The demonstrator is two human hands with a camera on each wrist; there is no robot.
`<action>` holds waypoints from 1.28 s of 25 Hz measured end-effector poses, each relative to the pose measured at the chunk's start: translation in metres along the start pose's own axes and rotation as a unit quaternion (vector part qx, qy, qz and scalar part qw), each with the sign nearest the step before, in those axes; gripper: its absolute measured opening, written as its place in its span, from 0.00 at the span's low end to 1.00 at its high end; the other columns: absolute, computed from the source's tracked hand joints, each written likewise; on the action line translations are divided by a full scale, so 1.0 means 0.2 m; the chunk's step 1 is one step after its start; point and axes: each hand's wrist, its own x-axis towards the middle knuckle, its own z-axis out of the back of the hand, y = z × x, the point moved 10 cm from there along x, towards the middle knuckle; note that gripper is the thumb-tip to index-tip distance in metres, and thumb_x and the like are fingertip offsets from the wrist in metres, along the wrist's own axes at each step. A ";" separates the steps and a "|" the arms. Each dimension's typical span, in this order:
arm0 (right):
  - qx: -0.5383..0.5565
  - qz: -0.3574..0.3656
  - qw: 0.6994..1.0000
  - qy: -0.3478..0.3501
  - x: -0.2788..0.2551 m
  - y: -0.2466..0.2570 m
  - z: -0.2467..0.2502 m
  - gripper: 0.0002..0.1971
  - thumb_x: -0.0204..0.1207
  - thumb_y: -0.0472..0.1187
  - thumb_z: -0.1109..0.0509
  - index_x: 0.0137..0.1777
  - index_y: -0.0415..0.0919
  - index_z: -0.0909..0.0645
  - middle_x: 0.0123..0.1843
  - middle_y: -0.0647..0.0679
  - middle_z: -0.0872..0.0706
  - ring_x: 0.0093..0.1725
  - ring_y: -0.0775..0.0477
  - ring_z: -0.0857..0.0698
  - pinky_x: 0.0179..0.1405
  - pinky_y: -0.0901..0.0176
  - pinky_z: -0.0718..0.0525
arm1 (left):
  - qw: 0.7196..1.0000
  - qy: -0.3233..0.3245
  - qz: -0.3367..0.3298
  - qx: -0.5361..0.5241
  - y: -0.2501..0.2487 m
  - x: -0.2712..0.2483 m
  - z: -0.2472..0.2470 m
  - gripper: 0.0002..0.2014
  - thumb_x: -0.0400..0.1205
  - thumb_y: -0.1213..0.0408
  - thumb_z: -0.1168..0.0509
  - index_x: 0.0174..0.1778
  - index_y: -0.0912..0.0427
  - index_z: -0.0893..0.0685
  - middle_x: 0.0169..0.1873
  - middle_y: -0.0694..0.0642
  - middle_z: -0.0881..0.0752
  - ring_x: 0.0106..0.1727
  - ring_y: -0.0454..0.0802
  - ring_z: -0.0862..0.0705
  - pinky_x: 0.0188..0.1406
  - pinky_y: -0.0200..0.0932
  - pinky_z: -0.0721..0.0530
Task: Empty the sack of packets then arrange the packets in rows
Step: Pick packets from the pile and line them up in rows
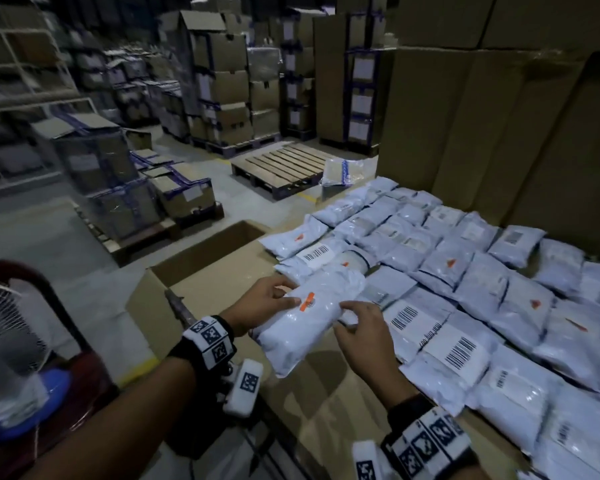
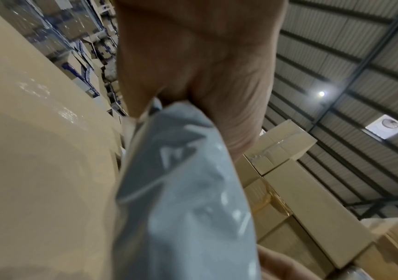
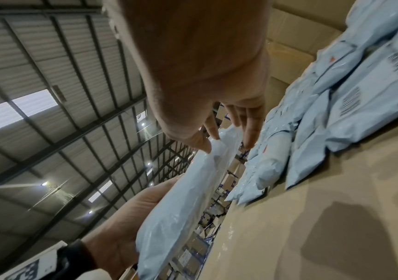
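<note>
I hold one pale blue packet [image 1: 312, 320] with an orange sticker just above the cardboard top, at the near left corner of the laid-out packets. My left hand [image 1: 284, 299] grips its left side, thumb on top and fingers underneath. My right hand [image 1: 341, 318] pinches its right edge between thumb and forefinger. The left wrist view shows the packet [image 2: 181, 189] running out from under the palm. In the right wrist view, the right hand's fingertips [image 3: 217, 135] touch the packet [image 3: 181, 199]. Rows of similar packets [image 1: 465, 271] cover the surface to the right. No sack is in view.
The packets lie on a big cardboard top [image 1: 326, 410] with bare room at its near left. An open carton [image 1: 208, 251] sits beyond the left corner. Tall cartons [image 1: 499, 133] wall the back. A fan [image 1: 7, 323] stands at the far left, and a wooden pallet [image 1: 281, 164] lies on the floor.
</note>
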 end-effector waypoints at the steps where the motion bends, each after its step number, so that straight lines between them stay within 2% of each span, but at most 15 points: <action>1: -0.018 -0.013 1.000 0.010 0.07 0.01 -0.07 0.20 0.74 0.43 0.30 0.67 0.48 0.22 0.66 0.45 0.23 0.63 0.46 0.20 0.58 0.55 0.20 | 1.000 -0.005 -0.001 0.002 0.04 0.06 0.08 0.11 0.77 0.63 0.27 0.53 0.59 0.16 0.45 0.66 0.11 0.43 0.50 0.14 0.44 0.46 0.19; 5: -0.009 -0.019 0.999 0.031 0.44 0.15 -0.46 0.23 0.73 0.44 0.29 0.68 0.47 0.24 0.64 0.46 0.23 0.57 0.47 0.17 0.56 0.54 0.16 | 1.000 -0.014 0.005 0.023 0.23 0.31 0.46 0.08 0.78 0.67 0.27 0.52 0.60 0.16 0.45 0.61 0.12 0.43 0.46 0.15 0.40 0.32 0.18; 7: 0.006 -0.016 0.999 0.033 0.59 0.23 -0.65 0.23 0.72 0.45 0.29 0.68 0.47 0.24 0.65 0.47 0.24 0.57 0.49 0.18 0.57 0.53 0.15 | 1.000 -0.014 0.026 0.009 0.37 0.41 0.64 0.12 0.75 0.64 0.25 0.52 0.60 0.15 0.44 0.59 0.11 0.44 0.48 0.14 0.40 0.35 0.16; 10: -0.011 -0.027 0.998 0.061 0.77 0.30 -0.93 0.25 0.71 0.48 0.28 0.69 0.48 0.25 0.65 0.49 0.27 0.54 0.48 0.17 0.56 0.57 0.17 | 0.999 -0.017 0.048 0.007 0.57 0.54 0.93 0.22 0.66 0.53 0.25 0.53 0.61 0.14 0.46 0.65 0.10 0.46 0.54 0.11 0.46 0.47 0.15; 12: -0.032 -0.035 0.996 0.081 0.87 0.33 -1.08 0.26 0.71 0.48 0.27 0.69 0.47 0.25 0.65 0.47 0.28 0.55 0.46 0.18 0.57 0.57 0.18 | 0.998 -0.013 0.064 0.021 0.69 0.62 1.05 0.27 0.60 0.47 0.26 0.52 0.58 0.14 0.47 0.66 0.10 0.46 0.54 0.12 0.48 0.49 0.15; 14: -0.048 -0.044 0.994 0.090 0.94 0.33 -1.20 0.27 0.71 0.50 0.28 0.70 0.47 0.25 0.67 0.46 0.28 0.59 0.45 0.18 0.61 0.55 0.19 | 0.997 -0.006 0.078 0.028 0.79 0.69 1.11 0.30 0.58 0.45 0.27 0.53 0.56 0.14 0.48 0.68 0.11 0.47 0.55 0.12 0.50 0.50 0.16; 16: -0.086 -0.041 0.992 0.087 0.99 0.31 -1.27 0.27 0.72 0.55 0.31 0.71 0.47 0.24 0.69 0.46 0.28 0.63 0.43 0.20 0.64 0.52 0.20 | 0.995 0.005 0.090 0.042 0.85 0.74 1.11 0.28 0.63 0.47 0.27 0.57 0.55 0.16 0.48 0.65 0.11 0.49 0.58 0.13 0.54 0.52 0.15; 18: -0.140 -0.029 0.986 0.088 1.01 0.30 -1.31 0.27 0.73 0.59 0.34 0.70 0.47 0.24 0.73 0.45 0.29 0.68 0.41 0.25 0.69 0.49 0.24 | 0.985 0.029 0.080 0.149 0.88 0.77 1.08 0.21 0.74 0.56 0.29 0.63 0.54 0.19 0.51 0.56 0.13 0.52 0.54 0.15 0.53 0.47 0.17; 19: -0.163 -0.020 0.982 0.090 1.02 0.29 -1.33 0.27 0.74 0.59 0.34 0.70 0.48 0.24 0.76 0.45 0.31 0.71 0.40 0.28 0.71 0.48 0.27 | 0.972 0.028 0.057 0.228 0.87 0.79 1.06 0.20 0.78 0.60 0.31 0.66 0.53 0.21 0.55 0.54 0.15 0.55 0.52 0.17 0.54 0.44 0.20; 21: -0.193 -0.008 0.976 0.103 1.02 0.28 -1.36 0.28 0.75 0.60 0.35 0.72 0.48 0.27 0.80 0.46 0.33 0.74 0.41 0.31 0.74 0.49 0.31 | 0.940 0.019 -0.004 0.341 0.83 0.80 1.04 0.23 0.80 0.61 0.34 0.73 0.54 0.25 0.63 0.56 0.20 0.63 0.54 0.22 0.59 0.45 0.24; 24: -0.206 -0.004 0.971 0.126 1.03 0.26 -1.39 0.29 0.77 0.60 0.37 0.75 0.48 0.30 0.82 0.47 0.34 0.76 0.42 0.30 0.74 0.50 0.31 | 0.907 0.053 -0.054 0.415 0.79 0.81 0.96 0.21 0.83 0.60 0.38 0.73 0.54 0.25 0.61 0.59 0.21 0.62 0.59 0.23 0.58 0.50 0.21; 27: -0.173 -0.010 0.975 0.138 1.02 0.27 -1.35 0.29 0.77 0.54 0.34 0.77 0.47 0.32 0.83 0.43 0.36 0.78 0.41 0.32 0.76 0.50 0.32 | 0.841 0.057 -0.088 0.530 0.70 0.80 0.88 0.20 0.83 0.61 0.42 0.71 0.57 0.26 0.61 0.62 0.22 0.61 0.63 0.24 0.53 0.56 0.18; 28: -0.161 -0.007 0.979 0.124 1.01 0.28 -1.31 0.29 0.77 0.52 0.34 0.77 0.46 0.31 0.83 0.42 0.36 0.78 0.40 0.32 0.76 0.50 0.31 | 0.831 0.056 -0.104 0.544 0.65 0.79 0.85 0.21 0.81 0.63 0.41 0.72 0.58 0.27 0.62 0.63 0.23 0.62 0.64 0.24 0.53 0.57 0.18; 30: -0.159 -0.011 0.984 0.075 0.94 0.27 -1.15 0.27 0.78 0.48 0.34 0.76 0.45 0.31 0.82 0.41 0.35 0.77 0.38 0.31 0.74 0.49 0.29 | 0.824 0.079 -0.119 0.549 0.56 0.75 0.74 0.25 0.79 0.62 0.39 0.74 0.58 0.30 0.68 0.64 0.26 0.65 0.65 0.26 0.57 0.57 0.20; 32: -0.168 -0.026 0.985 0.035 0.80 0.23 -0.97 0.28 0.78 0.51 0.35 0.77 0.45 0.31 0.82 0.41 0.36 0.78 0.38 0.32 0.73 0.46 0.27 | 0.839 0.082 -0.137 0.520 0.44 0.69 0.63 0.27 0.79 0.59 0.40 0.77 0.57 0.32 0.72 0.64 0.29 0.68 0.66 0.28 0.61 0.58 0.22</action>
